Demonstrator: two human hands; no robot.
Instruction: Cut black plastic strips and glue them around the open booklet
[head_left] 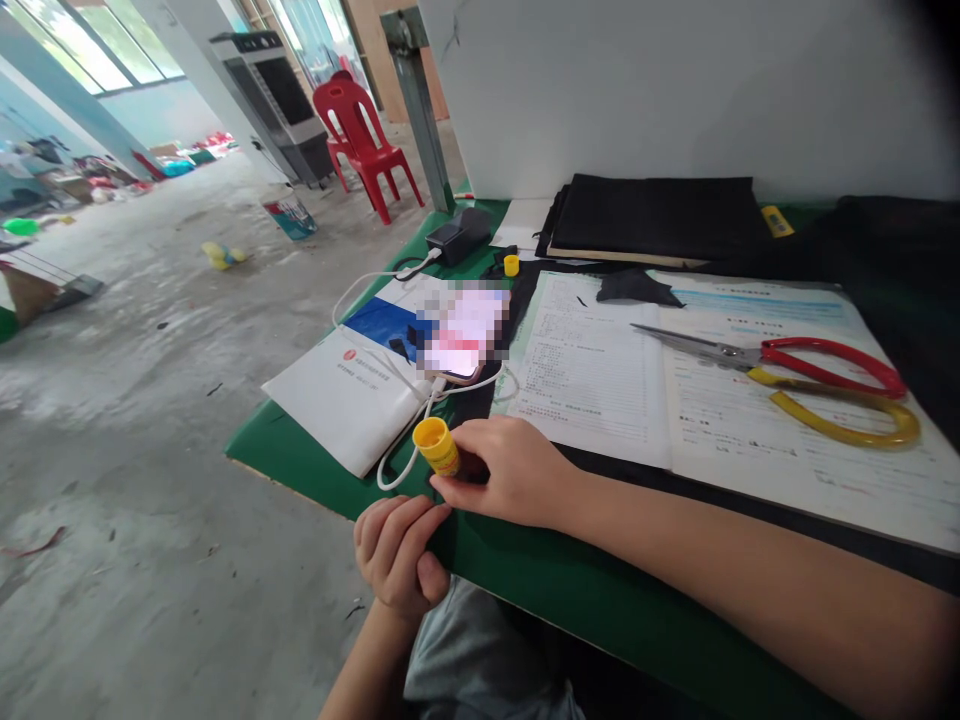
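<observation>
My right hand reaches in over the green tabletop, its thumb and fingers closed round a yellow glue stick. The tube stands tilted, with its round uncapped end facing up. Just below it, at the table's edge, my left hand is curled with the fingers folded in; whatever they hold, if anything, is hidden. A small yellow cap sits farther back, beyond a lit phone whose screen is blurred. A white cable loops close to the glue stick.
Red-and-yellow-handled scissors lie on an open printed book, below a black scrap. Left of the phone is a white-and-blue booklet. Black sheets are stacked at the back. A red chair stands on the concrete floor.
</observation>
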